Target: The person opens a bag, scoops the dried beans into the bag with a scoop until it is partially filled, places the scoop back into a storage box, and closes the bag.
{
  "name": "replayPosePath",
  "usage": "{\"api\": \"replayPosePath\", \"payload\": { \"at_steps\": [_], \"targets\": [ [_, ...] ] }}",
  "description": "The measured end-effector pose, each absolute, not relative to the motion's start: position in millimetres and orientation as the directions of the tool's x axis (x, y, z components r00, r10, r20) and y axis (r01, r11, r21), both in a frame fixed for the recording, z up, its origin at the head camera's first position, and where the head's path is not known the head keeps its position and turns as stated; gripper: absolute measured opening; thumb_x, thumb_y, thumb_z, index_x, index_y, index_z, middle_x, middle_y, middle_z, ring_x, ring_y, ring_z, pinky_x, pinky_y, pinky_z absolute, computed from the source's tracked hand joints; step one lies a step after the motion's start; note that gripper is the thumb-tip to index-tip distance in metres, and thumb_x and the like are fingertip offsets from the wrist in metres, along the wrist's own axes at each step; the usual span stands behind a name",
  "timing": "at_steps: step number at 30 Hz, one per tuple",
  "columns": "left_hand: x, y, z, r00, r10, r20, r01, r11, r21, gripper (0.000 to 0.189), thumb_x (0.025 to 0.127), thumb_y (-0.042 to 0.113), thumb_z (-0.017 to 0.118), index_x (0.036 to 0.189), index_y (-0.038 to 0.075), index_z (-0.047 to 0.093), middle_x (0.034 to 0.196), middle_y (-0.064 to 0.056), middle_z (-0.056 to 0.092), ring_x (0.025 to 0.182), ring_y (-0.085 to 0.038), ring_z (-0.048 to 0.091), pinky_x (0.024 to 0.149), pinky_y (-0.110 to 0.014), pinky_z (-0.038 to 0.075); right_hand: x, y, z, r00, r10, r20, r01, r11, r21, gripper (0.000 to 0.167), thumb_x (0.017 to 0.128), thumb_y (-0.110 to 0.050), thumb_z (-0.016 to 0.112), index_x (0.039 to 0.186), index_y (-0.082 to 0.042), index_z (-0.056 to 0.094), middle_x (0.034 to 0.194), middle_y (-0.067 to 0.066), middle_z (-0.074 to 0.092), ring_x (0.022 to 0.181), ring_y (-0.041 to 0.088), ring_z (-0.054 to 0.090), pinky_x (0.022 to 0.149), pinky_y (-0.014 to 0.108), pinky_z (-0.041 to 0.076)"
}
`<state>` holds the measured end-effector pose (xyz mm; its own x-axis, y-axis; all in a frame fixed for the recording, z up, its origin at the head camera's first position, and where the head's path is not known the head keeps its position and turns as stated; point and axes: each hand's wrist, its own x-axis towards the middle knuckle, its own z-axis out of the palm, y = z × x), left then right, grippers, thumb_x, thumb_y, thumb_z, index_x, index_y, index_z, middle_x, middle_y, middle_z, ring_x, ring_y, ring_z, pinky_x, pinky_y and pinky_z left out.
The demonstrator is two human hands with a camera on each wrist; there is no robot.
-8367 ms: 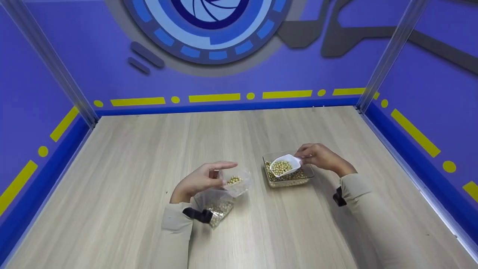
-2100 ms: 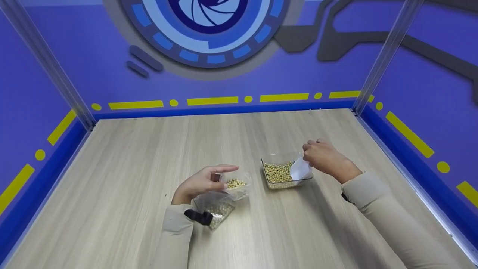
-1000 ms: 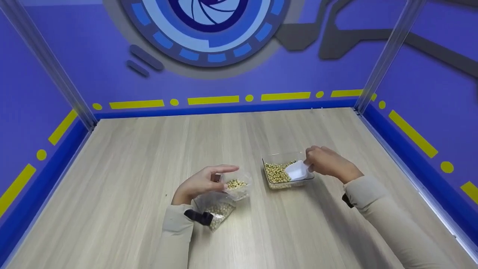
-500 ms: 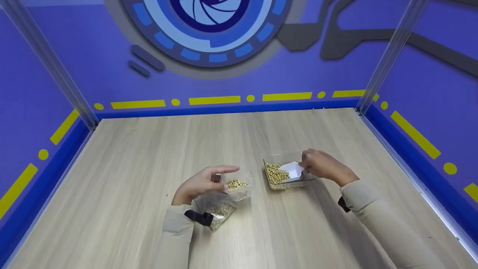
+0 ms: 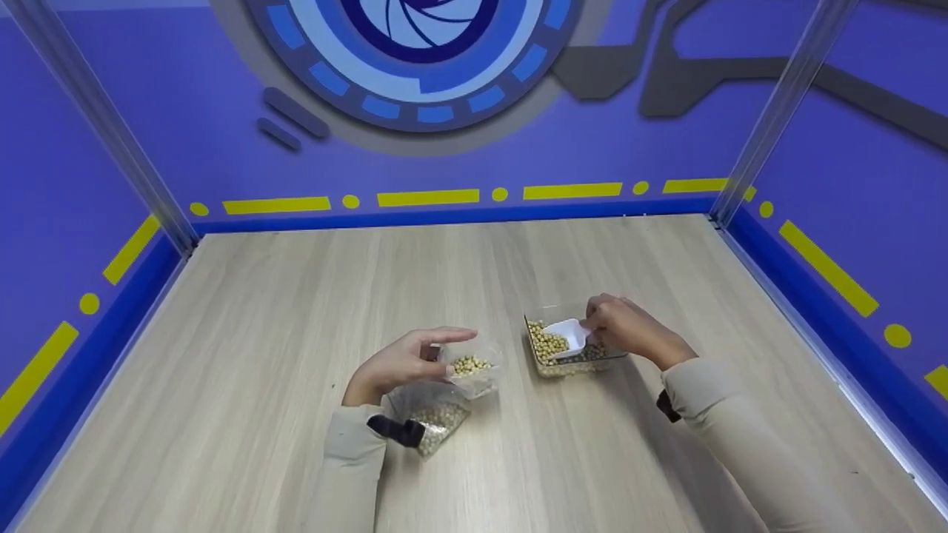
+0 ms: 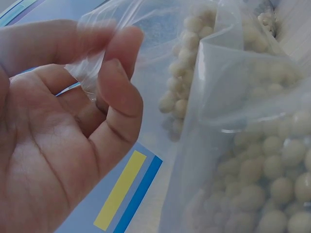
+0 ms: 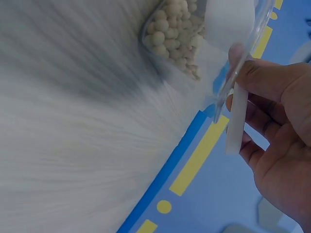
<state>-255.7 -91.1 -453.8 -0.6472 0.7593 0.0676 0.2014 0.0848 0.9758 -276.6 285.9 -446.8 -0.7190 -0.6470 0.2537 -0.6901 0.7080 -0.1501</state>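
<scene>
My right hand [image 5: 626,326] grips the handle [image 7: 236,119] of a white scoop [image 5: 569,334]. The scoop's blade lies tilted among round yellowish beans [image 5: 546,346] inside a clear rectangular container [image 5: 570,370]. To the left, my left hand [image 5: 400,366] pinches the edge of a clear plastic bag [image 5: 485,355] between thumb and finger. Its mouth stands open, with beans [image 5: 469,365] inside. Against it, under the wrist, lies more clear plastic [image 5: 444,420] filled with beans; whether this is a second bag or part of the same one, I cannot tell.
A light wood table [image 5: 296,311] carries everything. Blue printed panels [image 5: 415,170] close it in at the back and both sides, with metal posts [image 5: 770,111] at the corners. Black camera straps [image 5: 396,429] sit on the wrists.
The scoop was level and loaded with beans 8.4 s ago, then stood steeply at the container's right side. Since then it has tipped flatter and moved left through the beans. My left hand stays put.
</scene>
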Motion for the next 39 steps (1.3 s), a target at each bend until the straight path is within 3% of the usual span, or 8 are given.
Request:
{"api": "replayPosePath", "payload": {
  "at_steps": [4,13,22,31,39],
  "targets": [
    [-254.9,-90.6,-453.5,-0.657,0.752,0.057,0.185,0.088,0.979,0.059,0.086,-0.004,0.062,0.142,-0.003,0.043,0.149,-0.024,0.038,0.064,-0.001,0.044,0.073,-0.018,0.053,-279.5,285.4,-450.1,-0.709,-0.654,0.264,-0.702,0.690,-0.176,0.015,0.069,0.006,0.077,0.081,-0.003,0.076,0.074,0.007,0.060,0.066,0.018,0.050,0.057,0.033,0.045],
    [-255.1,-91.2,-452.2,-0.653,0.756,0.052,0.196,0.103,0.975,0.059,0.087,-0.003,0.061,0.143,-0.001,0.043,0.150,-0.020,0.038,0.063,-0.002,0.043,0.071,-0.018,0.052,-283.3,286.3,-449.4,-0.756,-0.632,0.168,-0.652,0.709,-0.269,0.010,0.076,0.007,0.070,0.079,-0.001,0.074,0.073,0.006,0.058,0.066,0.013,0.041,0.057,0.025,0.036],
    [-254.9,-91.2,-451.9,-0.660,0.751,0.034,0.177,0.111,0.978,0.059,0.087,-0.003,0.061,0.143,0.000,0.043,0.150,-0.021,0.038,0.064,-0.002,0.044,0.074,-0.019,0.053,-283.2,287.1,-445.7,-0.750,-0.649,0.129,-0.658,0.713,-0.243,0.012,0.080,0.008,0.065,0.085,0.001,0.074,0.076,0.010,0.061,0.067,0.017,0.048,0.057,0.030,0.039],
    [-254.9,-90.4,-452.2,-0.656,0.754,0.034,0.176,0.109,0.978,0.058,0.087,-0.003,0.060,0.143,-0.001,0.043,0.150,-0.022,0.037,0.065,-0.002,0.044,0.078,-0.023,0.055,-283.9,287.0,-451.4,-0.760,-0.616,0.209,-0.650,0.726,-0.224,0.016,0.071,0.005,0.074,0.085,-0.002,0.076,0.078,0.009,0.064,0.070,0.021,0.055,0.061,0.036,0.046],
    [-255.0,-90.6,-452.1,-0.649,0.760,0.034,0.154,0.088,0.984,0.058,0.088,-0.005,0.059,0.143,-0.002,0.041,0.150,-0.024,0.034,0.066,-0.002,0.046,0.082,-0.028,0.056,-285.8,291.0,-457.3,-0.729,-0.626,0.277,-0.681,0.704,-0.202,0.019,0.072,0.006,0.073,0.088,-0.003,0.076,0.083,0.010,0.066,0.075,0.026,0.060,0.066,0.041,0.050]
  ]
}}
